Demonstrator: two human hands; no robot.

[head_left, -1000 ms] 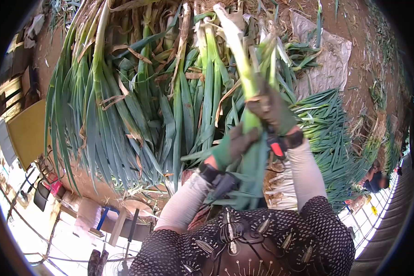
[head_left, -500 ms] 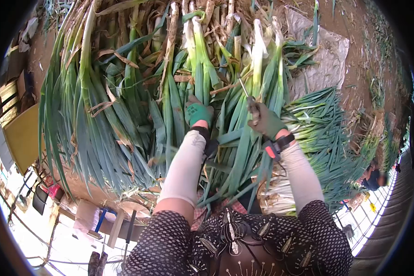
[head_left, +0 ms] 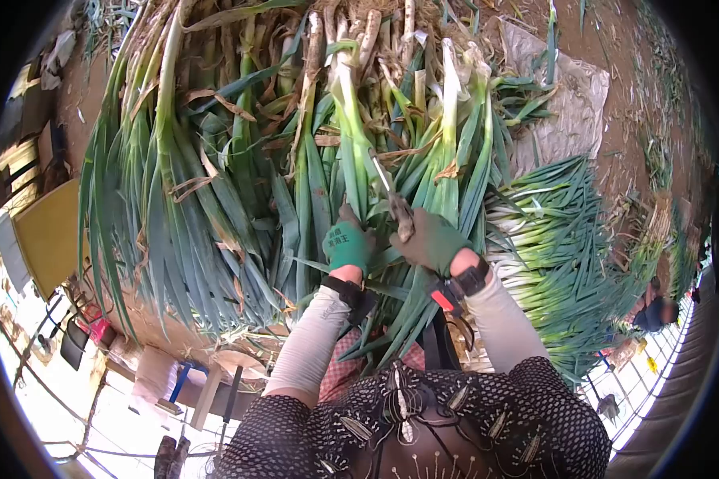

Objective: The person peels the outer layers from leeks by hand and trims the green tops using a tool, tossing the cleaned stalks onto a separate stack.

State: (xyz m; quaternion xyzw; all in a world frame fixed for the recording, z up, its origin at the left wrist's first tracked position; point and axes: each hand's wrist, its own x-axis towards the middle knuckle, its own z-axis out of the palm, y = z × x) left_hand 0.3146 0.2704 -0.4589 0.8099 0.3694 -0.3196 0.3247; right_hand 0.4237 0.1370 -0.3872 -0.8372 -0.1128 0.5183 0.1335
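I am gripping a knife (head_left: 387,191) in my right hand (head_left: 433,239), my gloved fingers closed around its handle so that the thin blade is pointing up and away from me over the leeks. My left hand (head_left: 347,243), in a green glove, is closing on the leaves of one leek (head_left: 350,152) just beside the blade, at the point where its pale stalk is turning into long green leaves. That leek is lying on top of a big heap of leeks (head_left: 216,184) that is spreading out in front of me, with the white root ends pointing away from me and the green leaves fanning toward me and out to my left. My two hands are working close together, almost touching, near the middle of the heap. I am wearing light sleeves on both arms and a dark strap with a red tag (head_left: 442,300) at my right wrist. To my right, a second pile of leeks (head_left: 551,239) is lying with its green leaves running out to the side and its white ends gathered close to me. Beyond that pile, a grey sheet (head_left: 567,104) is lying on the bare brown ground (head_left: 623,152), with scraps of leaf scattered over it. Far off to the right another person (head_left: 651,311) is crouching low by the ground.
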